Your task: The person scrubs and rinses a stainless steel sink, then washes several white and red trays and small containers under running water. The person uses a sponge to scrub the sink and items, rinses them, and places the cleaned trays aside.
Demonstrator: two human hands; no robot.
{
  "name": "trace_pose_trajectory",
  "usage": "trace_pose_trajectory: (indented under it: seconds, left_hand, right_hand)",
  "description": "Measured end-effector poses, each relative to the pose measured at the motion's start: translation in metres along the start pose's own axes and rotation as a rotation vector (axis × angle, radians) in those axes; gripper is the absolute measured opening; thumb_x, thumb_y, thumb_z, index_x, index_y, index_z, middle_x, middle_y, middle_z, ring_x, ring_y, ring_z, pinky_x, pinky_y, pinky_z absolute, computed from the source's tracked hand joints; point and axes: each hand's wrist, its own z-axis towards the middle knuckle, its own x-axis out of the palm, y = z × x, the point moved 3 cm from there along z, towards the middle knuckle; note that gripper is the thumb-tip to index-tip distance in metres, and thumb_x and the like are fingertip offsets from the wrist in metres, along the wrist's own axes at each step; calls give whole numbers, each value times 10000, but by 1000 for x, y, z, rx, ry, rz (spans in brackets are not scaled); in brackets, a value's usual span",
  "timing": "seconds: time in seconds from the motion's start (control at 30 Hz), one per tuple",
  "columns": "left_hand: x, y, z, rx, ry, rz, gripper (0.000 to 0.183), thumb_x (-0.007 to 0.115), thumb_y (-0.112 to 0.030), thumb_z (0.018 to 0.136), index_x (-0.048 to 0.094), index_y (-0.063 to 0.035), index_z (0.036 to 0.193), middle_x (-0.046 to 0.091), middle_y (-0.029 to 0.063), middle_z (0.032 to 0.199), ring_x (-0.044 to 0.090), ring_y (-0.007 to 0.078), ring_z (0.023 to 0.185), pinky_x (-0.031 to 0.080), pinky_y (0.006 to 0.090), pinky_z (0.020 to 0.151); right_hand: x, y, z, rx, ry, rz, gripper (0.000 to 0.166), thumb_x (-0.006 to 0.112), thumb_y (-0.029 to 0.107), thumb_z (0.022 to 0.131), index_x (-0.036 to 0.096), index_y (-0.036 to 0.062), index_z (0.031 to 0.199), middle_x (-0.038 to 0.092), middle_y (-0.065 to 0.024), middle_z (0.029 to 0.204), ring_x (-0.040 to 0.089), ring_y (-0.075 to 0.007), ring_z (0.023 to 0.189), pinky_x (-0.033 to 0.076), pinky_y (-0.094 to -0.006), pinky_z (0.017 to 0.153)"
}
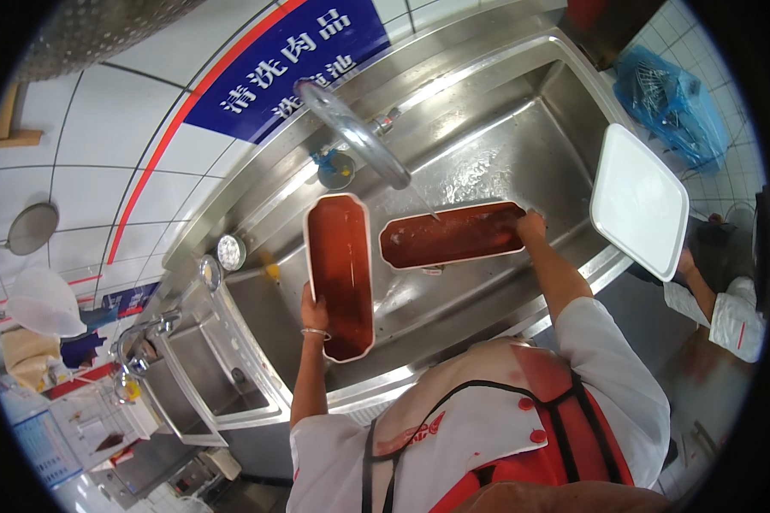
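Observation:
My left hand (315,310) grips the left long side of a long rectangular tray (341,276), red inside with a white rim and notched corners. A similar red tray (452,236) lies crosswise to its right, its right end in my right hand (532,227). A thin stream of water from the curved metal faucet (359,138) falls onto that second tray. Both trays are over the large stainless steel sink (526,147). Whether they rest on its bottom, I cannot tell.
A white tray (641,202) stands beyond the sink's right edge, near another person's hand (685,264). A blue plastic bag (674,106) lies at the upper right. A small round container (336,171) sits behind the left tray. Smaller sinks (215,359) adjoin on the left.

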Motion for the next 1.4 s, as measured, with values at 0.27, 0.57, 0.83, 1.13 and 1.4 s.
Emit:
trace_pose_trajectory:
  seconds: [0.27,0.57,0.83,1.13,1.4]
  left_hand:
    - [47,136,-39,-545,63,-387,414,586,-15,767,568,-7,1181,656,122,1048,615,232,944,472,354,852]
    - [101,239,-31,-676,11,-164,462,613,-8,788,516,-1,1240,632,163,1113,617,308,958,481,391,864]
    - [73,32,4,-46,-284,124,450,588,-245,894,495,-35,1280,579,177,1188,559,316,1077,438,395,929]
    - [133,-92,8,-672,436,-1548,419,587,-137,814,539,10,1204,634,135,1121,606,284,1041,468,395,936]
    - [57,-164,-30,-375,482,-1372,627,538,17,627,457,53,1248,583,181,1180,599,337,1046,498,440,911]
  right_hand:
    - [-3,-26,-1,-175,180,530,366,617,144,744,604,65,1100,662,-197,980,629,-374,920,489,-430,813]
    - [-197,131,-54,-586,-7,196,392,515,80,781,519,107,1172,635,-231,878,591,-434,813,443,-531,782]
    - [-285,152,-98,-670,-243,176,353,531,110,823,546,105,1176,632,-227,876,593,-427,831,472,-496,758]
    - [-285,101,-55,-485,120,601,271,572,164,808,633,41,1042,648,-158,856,608,-267,797,463,-361,757]
    - [-218,126,-88,-750,-499,199,386,599,213,799,560,94,1165,586,-170,1139,530,-333,1091,416,-452,909]
